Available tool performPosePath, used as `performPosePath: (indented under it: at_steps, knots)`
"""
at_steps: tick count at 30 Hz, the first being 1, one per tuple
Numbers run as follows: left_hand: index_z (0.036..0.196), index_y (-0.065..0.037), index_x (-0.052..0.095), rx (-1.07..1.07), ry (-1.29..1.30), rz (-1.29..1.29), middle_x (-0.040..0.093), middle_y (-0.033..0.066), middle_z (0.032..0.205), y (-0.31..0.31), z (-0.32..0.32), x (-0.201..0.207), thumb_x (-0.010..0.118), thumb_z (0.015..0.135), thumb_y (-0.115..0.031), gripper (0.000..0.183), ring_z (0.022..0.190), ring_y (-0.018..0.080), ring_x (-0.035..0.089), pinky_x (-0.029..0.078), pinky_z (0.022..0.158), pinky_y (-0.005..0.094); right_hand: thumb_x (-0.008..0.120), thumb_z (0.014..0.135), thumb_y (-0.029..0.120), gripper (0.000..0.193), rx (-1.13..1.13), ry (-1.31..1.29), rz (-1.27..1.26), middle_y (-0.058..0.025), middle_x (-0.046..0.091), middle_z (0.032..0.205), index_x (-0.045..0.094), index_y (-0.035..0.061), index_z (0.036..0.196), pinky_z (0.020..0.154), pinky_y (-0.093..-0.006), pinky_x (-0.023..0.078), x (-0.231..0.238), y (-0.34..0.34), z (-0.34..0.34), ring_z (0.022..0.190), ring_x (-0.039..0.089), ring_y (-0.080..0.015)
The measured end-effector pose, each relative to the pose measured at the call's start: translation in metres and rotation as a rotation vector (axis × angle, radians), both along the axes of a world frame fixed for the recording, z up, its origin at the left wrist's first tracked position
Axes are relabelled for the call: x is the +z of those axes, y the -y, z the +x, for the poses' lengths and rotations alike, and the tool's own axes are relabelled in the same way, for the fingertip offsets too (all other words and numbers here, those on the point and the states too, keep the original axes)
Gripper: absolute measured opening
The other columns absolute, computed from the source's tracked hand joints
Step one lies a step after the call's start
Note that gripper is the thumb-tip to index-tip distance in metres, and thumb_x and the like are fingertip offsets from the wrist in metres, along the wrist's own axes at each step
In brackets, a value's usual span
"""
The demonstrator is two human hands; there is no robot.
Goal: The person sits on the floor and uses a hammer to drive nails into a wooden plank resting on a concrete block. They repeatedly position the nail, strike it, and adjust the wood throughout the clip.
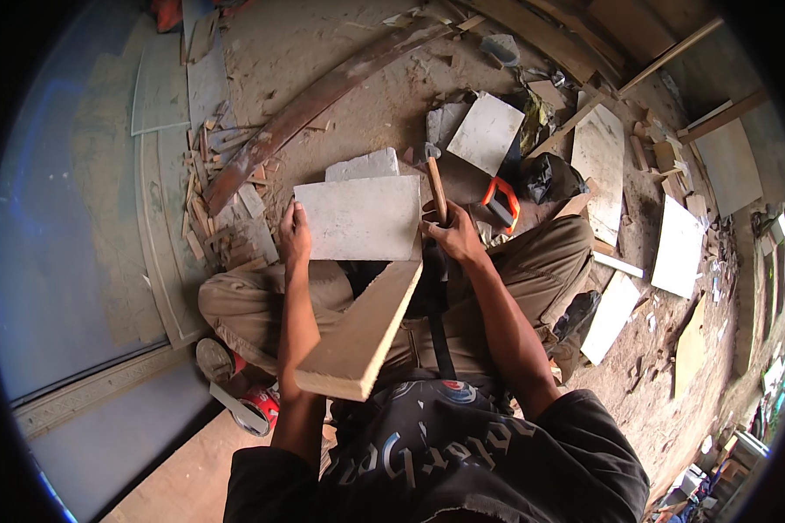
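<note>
My left hand [296,234] grips the left edge of a rectangular whitish board [358,218], thumb on its face. A pale wooden plank [362,336] runs from the board's lower right corner toward my body; whether the two are fastened I cannot tell. My right hand [453,234] is closed around the wooden handle of a hammer [437,187], its head pointing away from me. The fingers of that hand are close to the board's right edge. Just beyond the board lies a pale block [362,164], partly hidden by it.
An orange-and-black handle [503,205], maybe a saw's, lies near my right knee, by a black plastic bag [551,179]. White panels [488,132] and wood scraps litter the ground. A long dark beam [305,109] crosses ahead. Red cans [260,410] stand at my left.
</note>
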State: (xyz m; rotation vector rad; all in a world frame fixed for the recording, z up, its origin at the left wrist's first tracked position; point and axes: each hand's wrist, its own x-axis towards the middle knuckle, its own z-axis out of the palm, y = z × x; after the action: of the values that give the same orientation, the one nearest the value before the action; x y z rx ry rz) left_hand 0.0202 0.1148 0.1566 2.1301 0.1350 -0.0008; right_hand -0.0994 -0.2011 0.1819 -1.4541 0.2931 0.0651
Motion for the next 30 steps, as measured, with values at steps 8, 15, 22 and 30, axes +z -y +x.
performPosePath:
  at_steps: [8,15,22,30]
  knots:
    - [0.128,-0.003,0.057,-0.026,0.113,0.108,0.064,0.0239,0.113,0.004,-0.001,0.004,0.043,0.100,-0.035,0.045,0.106,0.0373,0.062,0.048,0.088,0.0403,0.072,0.078,0.014,0.032,-0.044,-0.089,-0.035,-0.0033,0.061,0.077,0.056,-0.0025,0.101,0.056,-0.0258,0.045,0.005,-0.006,-0.001,0.064,0.055,-0.0101]
    - [0.127,0.003,0.056,-0.057,0.129,0.079,0.064,0.0254,0.112,0.008,-0.001,0.010,0.044,0.100,-0.032,0.046,0.104,0.0370,0.062,0.048,0.088,0.0389,0.073,0.077,0.013,0.029,-0.057,-0.096,-0.071,-0.0019,0.059,0.072,0.057,-0.0005,0.098,0.050,-0.0254,0.042,0.007,-0.003,-0.002,0.058,0.053,-0.0091]
    - [0.127,0.003,0.056,-0.092,0.058,0.050,0.065,0.0245,0.111,0.014,-0.002,0.026,0.043,0.100,-0.032,0.046,0.103,0.0373,0.063,0.048,0.087,0.0391,0.070,0.080,0.011,0.020,-0.174,-0.014,-0.064,0.0001,0.055,0.070,0.055,0.0012,0.089,0.051,-0.0263,0.042,-0.001,-0.006,-0.005,0.058,0.051,-0.0085]
    - [0.127,0.000,0.057,-0.057,0.023,0.132,0.063,0.0250,0.116,0.016,-0.002,0.026,0.042,0.100,-0.035,0.046,0.109,0.0394,0.061,0.048,0.090,0.0406,0.067,0.084,0.009,0.016,-0.264,-0.027,0.034,-0.0003,0.056,0.069,0.054,0.0013,0.090,0.048,-0.0245,0.041,-0.014,-0.013,-0.003,0.057,0.052,-0.0070]
